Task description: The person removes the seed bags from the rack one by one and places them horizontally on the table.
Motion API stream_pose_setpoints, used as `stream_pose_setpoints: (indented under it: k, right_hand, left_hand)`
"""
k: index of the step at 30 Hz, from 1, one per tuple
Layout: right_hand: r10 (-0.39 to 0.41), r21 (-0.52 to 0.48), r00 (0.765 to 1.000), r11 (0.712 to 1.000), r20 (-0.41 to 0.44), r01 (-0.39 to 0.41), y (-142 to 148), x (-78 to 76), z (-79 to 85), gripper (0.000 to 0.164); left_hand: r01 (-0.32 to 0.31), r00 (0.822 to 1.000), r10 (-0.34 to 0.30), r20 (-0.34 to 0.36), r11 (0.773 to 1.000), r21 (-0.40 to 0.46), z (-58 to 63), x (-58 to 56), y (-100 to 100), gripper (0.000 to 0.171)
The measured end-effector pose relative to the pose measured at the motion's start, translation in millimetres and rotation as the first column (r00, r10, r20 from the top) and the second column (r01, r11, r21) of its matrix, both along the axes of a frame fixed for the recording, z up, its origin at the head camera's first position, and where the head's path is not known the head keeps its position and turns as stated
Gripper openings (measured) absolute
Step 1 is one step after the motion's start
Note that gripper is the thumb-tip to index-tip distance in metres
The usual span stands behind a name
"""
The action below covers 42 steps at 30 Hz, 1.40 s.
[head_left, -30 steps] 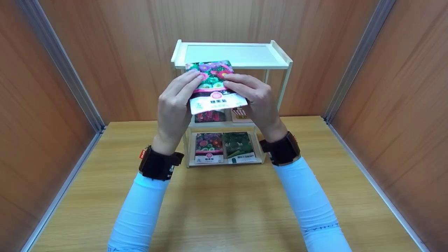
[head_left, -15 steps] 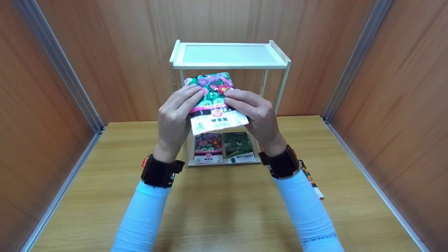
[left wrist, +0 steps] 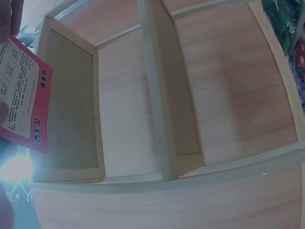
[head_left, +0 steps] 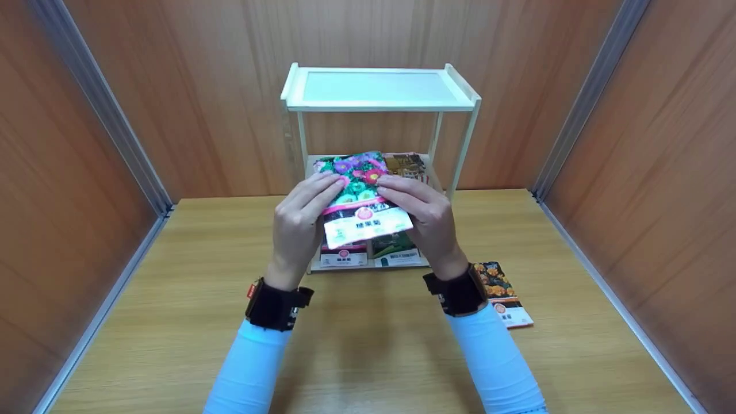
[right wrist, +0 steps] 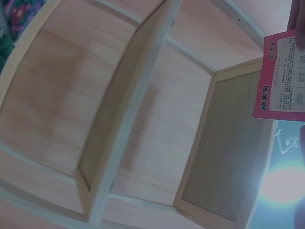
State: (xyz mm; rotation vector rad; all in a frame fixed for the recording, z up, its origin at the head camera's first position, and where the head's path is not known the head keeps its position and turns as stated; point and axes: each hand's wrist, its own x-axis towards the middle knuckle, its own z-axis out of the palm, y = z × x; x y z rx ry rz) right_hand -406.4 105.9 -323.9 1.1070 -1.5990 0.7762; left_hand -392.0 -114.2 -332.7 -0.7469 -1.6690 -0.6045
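In the head view, a flower seed packet (head_left: 363,201) with a white lower band is held between both hands in front of a small shelf rack. My left hand (head_left: 302,224) grips its left edge, fingers over the printed front. On the opposite edge, my right hand (head_left: 424,218) grips it likewise. Both thumbs are hidden behind it in this view. The wrist views show the packet's pink back (left wrist: 21,90) with a text panel. Behind it, a brownish packet (head_left: 406,165) lies on the middle shelf. A flower packet (head_left: 344,259) and a green packet (head_left: 397,253) lie on the bottom shelf.
The pale rack (head_left: 379,88) has three levels and stands near the back wall. An orange-flower packet (head_left: 505,293) lies on the table by my right wrist, partly covered by the wristband. Wooden walls (head_left: 638,144) enclose the table on the left, right and back.
Both hands have lowered the flower seed packet from top-shelf height to the middle-shelf area in the head view. The orange-flower packet has come out from behind my right forearm.
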Motion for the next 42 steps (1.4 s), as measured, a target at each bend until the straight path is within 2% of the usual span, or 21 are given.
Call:
stream_pose_setpoints:
  k: [6,14,21,26,30,33,34,35,36,37,38,39,41,42]
  right_hand:
    - [0.002,-0.015,0.999,1.0,0.041,-0.001,2,-0.8,-13.7,0.037]
    - [0.0,-0.043,0.996,0.999,0.087,0.004,6,0.1,-32.2,0.028]
    - [-0.037,-0.064,0.991,0.997,0.13,0.045,12,0.1,-40.4,0.024]
    - [-0.024,-0.104,0.985,0.994,0.171,0.042,14,-0.5,-44.7,0.024]
    - [-0.004,-0.154,0.97,0.987,0.243,0.043,16,-3.3,-47.1,0.021]
    - [0.024,-0.21,0.939,0.976,0.342,0.052,17,-3.2,-48.7,0.021]
    - [0.037,-0.231,0.919,0.971,0.392,0.059,17,-2.2,-48.6,0.022]
    - [0.048,-0.244,0.887,0.967,0.46,0.074,17,-0.2,-48.1,0.022]
    - [0.066,-0.255,0.841,0.963,0.537,0.086,17,2.0,-47.1,0.022]
    - [0.095,-0.265,0.782,0.96,0.616,0.092,18,4.4,-45.5,0.024]
    - [0.124,-0.269,0.707,0.958,0.697,0.097,18,7.1,-43.6,0.027]
    - [0.159,-0.272,0.614,0.958,0.773,0.094,20,9.2,-41.6,0.032]
    - [0.211,-0.263,0.407,0.962,0.889,0.077,23,14.0,-37.3,0.042]
    - [0.238,-0.268,0.311,0.962,0.92,0.057,24,15.3,-35.7,0.046]
  left_hand:
    - [-0.008,1.0,0.008,0.02,1.0,-0.003,-11.4,-1.7,2,0.029]
    - [0.0,0.999,0.0,0.037,1.0,0.004,-28.8,-3.5,5,0.029]
    - [-0.003,0.999,0.002,0.049,1.0,0.021,-40.1,-3.2,8,0.03]
    - [-0.007,0.998,0.006,0.061,1.0,0.011,-46.7,-1.7,9,0.03]
    - [0.014,0.999,-0.014,0.052,1.0,0.005,-54.4,-2.4,10,0.03]
    - [0.026,0.998,-0.025,0.054,1.0,-0.009,-60.0,-2.7,10,0.029]
    - [0.027,0.998,-0.027,0.059,1.0,-0.011,-61.9,-2.4,10,0.029]
    - [0.029,0.998,-0.028,0.063,1.0,-0.012,-63.7,-1.9,10,0.03]
    - [0.029,0.997,-0.028,0.065,0.999,-0.015,-65.3,-1.3,10,0.03]
    - [0.027,0.997,-0.026,0.069,0.999,-0.018,-66.8,-1.0,10,0.031]
    - [0.026,0.997,-0.025,0.073,1.0,-0.017,-68.0,-0.5,10,0.033]
    - [0.027,0.997,-0.025,0.076,0.999,-0.019,-69.0,-0.4,10,0.033]
    - [0.028,0.996,-0.026,0.08,0.999,-0.027,-70.3,-0.6,10,0.034]
    - [0.033,0.996,-0.03,0.083,0.999,-0.032,-70.7,-1.0,10,0.034]
